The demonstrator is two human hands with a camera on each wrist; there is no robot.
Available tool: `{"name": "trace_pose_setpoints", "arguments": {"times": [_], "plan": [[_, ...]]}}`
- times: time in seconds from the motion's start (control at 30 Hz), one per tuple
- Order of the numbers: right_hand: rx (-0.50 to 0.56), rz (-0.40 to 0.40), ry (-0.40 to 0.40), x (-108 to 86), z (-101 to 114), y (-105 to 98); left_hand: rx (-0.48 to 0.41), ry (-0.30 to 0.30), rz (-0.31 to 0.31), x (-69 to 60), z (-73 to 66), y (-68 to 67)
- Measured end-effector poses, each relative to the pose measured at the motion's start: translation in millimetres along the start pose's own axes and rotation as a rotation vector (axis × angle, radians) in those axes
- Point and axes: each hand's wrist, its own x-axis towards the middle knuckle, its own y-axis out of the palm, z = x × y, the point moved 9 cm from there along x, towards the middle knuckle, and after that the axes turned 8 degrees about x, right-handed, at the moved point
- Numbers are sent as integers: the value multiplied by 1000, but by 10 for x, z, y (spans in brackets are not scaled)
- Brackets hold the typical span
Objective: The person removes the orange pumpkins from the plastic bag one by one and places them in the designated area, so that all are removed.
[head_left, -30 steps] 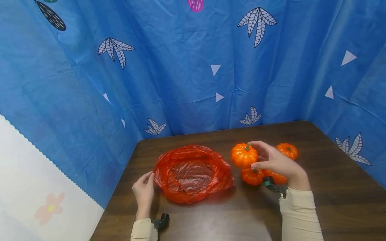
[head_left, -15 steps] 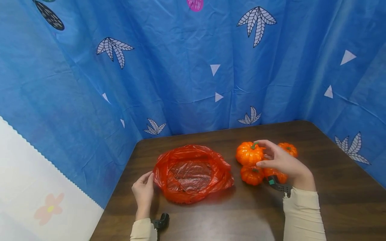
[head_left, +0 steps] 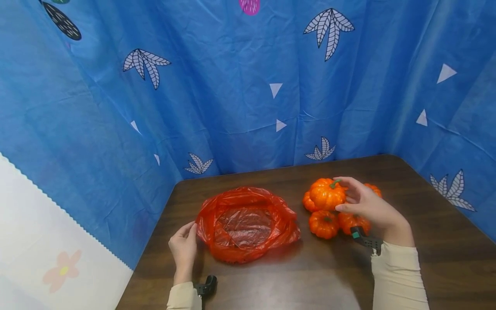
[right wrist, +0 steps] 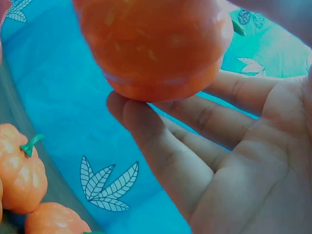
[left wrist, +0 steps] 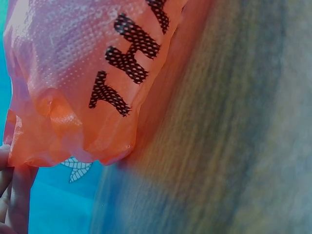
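Note:
My left hand pinches the left rim of a red plastic bag, whose mouth gapes upward on the table. The left wrist view shows black lettering on the bag's side and fingertips at its edge. My right hand grips a glossy orange pumpkin with a green stem, raised above other pumpkins. Seen from the right wrist, fingers support this pumpkin from below. Beneath and around it are a pumpkin, another pumpkin and a partly hidden pumpkin.
One more pumpkin shows partly behind my right hand. Everything rests on a dark wooden table. A blue patterned curtain hangs close along the table's back and sides.
My right hand has carried the gripped pumpkin to the right and slightly up in the head view, uncovering part of a pumpkin behind it. The left hand and bag have stayed nearly still.

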Motion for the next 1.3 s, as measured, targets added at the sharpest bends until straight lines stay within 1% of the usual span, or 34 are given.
{"name": "trace_pose_setpoints", "arguments": {"times": [0.17,0.27,0.33,0.47,0.63,0.7,0.87,1.07,1.3], "plan": [[-5,25,-17,-24,23,-21,-2,-14,0,-9,12,-3],[-27,39,-15,-41,10,-40,-9,-17,-1,-16,15,-4],[-41,53,-33,-47,6,-49,-10,-22,1,-19,21,-4],[-47,69,-44,-42,-54,-77,-13,-6,-4,-17,14,-14],[-62,57,-7,-28,-176,-149,-9,19,-23,-13,5,-41],[-60,50,12,-31,-221,-186,-10,16,-19,-13,17,-37],[-67,52,9,-61,-274,-274,-9,-1,-9,-15,37,-19],[-87,44,-49,-147,-268,-411,1,-15,2,-12,41,-12],[-80,68,-105,-261,-307,-559,-13,5,-3,-4,13,-15]]}}
